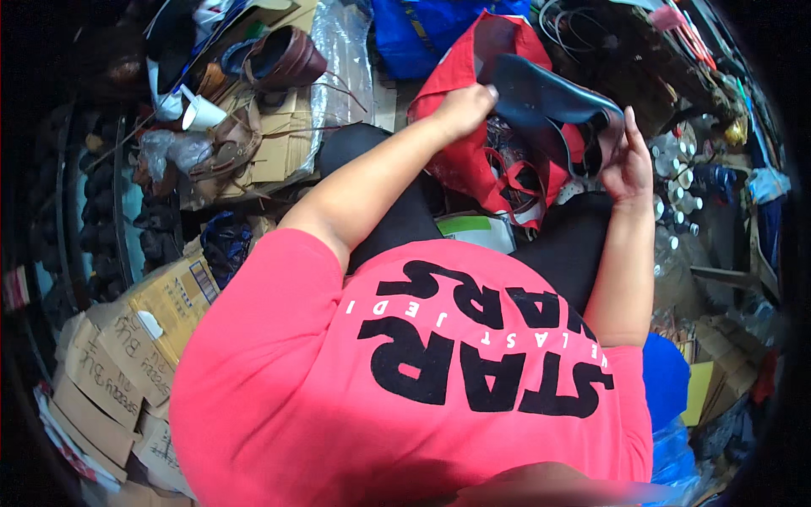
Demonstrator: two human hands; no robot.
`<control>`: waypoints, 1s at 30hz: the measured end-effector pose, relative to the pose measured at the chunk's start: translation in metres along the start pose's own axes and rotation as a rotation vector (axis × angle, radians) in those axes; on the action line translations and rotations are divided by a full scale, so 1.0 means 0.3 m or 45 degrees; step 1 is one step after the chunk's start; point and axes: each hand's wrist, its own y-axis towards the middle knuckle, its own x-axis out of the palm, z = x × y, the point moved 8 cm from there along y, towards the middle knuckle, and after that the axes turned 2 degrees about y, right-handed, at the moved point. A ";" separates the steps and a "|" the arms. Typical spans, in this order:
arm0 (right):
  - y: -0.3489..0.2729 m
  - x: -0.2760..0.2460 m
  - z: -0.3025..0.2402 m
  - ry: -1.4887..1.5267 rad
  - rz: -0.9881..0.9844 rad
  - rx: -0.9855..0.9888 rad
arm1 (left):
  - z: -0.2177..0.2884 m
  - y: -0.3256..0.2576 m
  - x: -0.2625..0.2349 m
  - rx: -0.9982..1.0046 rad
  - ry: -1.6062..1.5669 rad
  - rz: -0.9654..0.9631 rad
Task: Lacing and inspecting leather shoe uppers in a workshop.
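Observation:
A glossy black leather-like piece (549, 93), curved and folded at its right end, is stretched between my hands above my lap. My left hand (467, 110) is closed at its left edge, beside the wall of an open red bag (448, 80). At the folded right end, my right hand (627, 165) grips the piece, with one finger pointing upward along it; its other fingers are partly hidden. Under the piece, the red bag spreads over my legs. Its red straps (511, 182) hang toward me, and dark contents show inside, too shaded to name.
To the left, brown leather shoes (287, 59) and a white cup (203, 111) sit by flattened cardboard (279, 144). Cardboard boxes (110, 372) are stacked at lower left. Several small bottles (672, 182) stand on the right. A blue bag (414, 38) lies ahead.

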 end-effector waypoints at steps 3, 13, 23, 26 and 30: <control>0.030 -0.106 -0.005 -0.381 0.213 0.006 | 0.112 -0.041 0.198 0.503 0.823 -0.113; 0.081 -0.154 0.109 -1.633 0.132 0.112 | -0.387 -0.090 0.284 -0.437 1.205 -1.206; 0.040 -0.157 0.012 -1.829 0.445 -0.071 | -0.475 0.095 0.442 -0.150 1.141 -0.985; 0.045 -0.169 0.024 -1.779 0.447 -0.053 | -0.500 0.098 0.532 -0.331 0.747 -0.897; 0.061 -0.171 0.011 -1.776 0.475 -0.079 | -0.555 0.046 0.549 -0.730 0.369 -0.372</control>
